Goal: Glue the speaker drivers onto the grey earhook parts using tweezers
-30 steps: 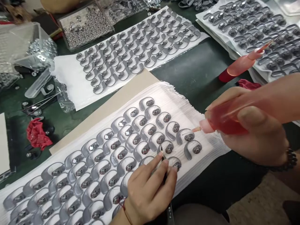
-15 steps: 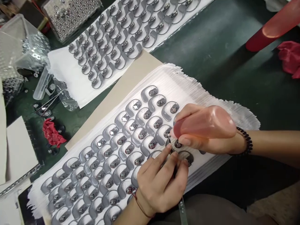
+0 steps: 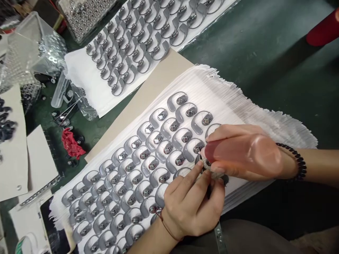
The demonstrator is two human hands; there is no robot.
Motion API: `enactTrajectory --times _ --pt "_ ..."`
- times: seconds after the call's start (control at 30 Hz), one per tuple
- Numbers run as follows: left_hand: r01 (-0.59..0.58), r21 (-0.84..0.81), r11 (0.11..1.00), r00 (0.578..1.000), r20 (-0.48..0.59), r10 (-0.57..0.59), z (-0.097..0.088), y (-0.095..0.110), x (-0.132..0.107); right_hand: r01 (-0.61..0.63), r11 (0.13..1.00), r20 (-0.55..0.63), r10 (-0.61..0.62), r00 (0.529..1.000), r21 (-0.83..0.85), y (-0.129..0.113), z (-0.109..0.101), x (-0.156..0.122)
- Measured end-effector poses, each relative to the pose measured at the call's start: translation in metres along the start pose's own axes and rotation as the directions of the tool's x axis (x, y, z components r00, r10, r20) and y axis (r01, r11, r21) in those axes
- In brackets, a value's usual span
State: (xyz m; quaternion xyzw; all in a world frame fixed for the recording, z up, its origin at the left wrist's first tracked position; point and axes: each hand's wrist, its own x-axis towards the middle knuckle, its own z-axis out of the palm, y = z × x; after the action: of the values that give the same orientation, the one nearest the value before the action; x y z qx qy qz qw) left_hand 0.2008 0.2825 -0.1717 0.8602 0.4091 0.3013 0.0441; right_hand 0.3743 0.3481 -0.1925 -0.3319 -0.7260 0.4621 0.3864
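Note:
My right hand (image 3: pixel 233 169) is closed around a translucent reddish squeeze bottle (image 3: pixel 246 153), tilted with its tip down among the grey hook-shaped parts (image 3: pixel 185 137). Those parts lie in rows on stacked white sheets (image 3: pixel 222 102); each carries a round metallic piece, and thin wires show on several. My left hand (image 3: pixel 194 201) is closed just below the bottle's tip, its fingertips by one part. A slim flat tool (image 3: pixel 219 236) with printed marks, apparently tweezers, sticks out beneath this hand. Fingers hide most of the tool and the part under the tip.
Behind lies another white sheet (image 3: pixel 79 76) bearing rows of grey hooks. Clear plastic boxes (image 3: pixel 34 46) and a tray of small metal parts (image 3: pixel 87 17) stand far left. A crumpled red cloth (image 3: pixel 71 143) lies left; a red cylinder (image 3: pixel 323 30) stands at the right.
The view has shifted, so most things on the table sit further right. The bottle's tip and both hands remain close together over the parts.

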Motion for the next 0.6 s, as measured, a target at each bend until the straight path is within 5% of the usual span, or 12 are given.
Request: enactTrajectory --times 0.6 --pt "0.020 -0.012 1.000 1.000 0.008 -0.020 0.0011 0.0002 -0.0036 -0.008 0.990 0.080 0.019 0.997 -0.141 -0.0068 -0.0058 0.0050"
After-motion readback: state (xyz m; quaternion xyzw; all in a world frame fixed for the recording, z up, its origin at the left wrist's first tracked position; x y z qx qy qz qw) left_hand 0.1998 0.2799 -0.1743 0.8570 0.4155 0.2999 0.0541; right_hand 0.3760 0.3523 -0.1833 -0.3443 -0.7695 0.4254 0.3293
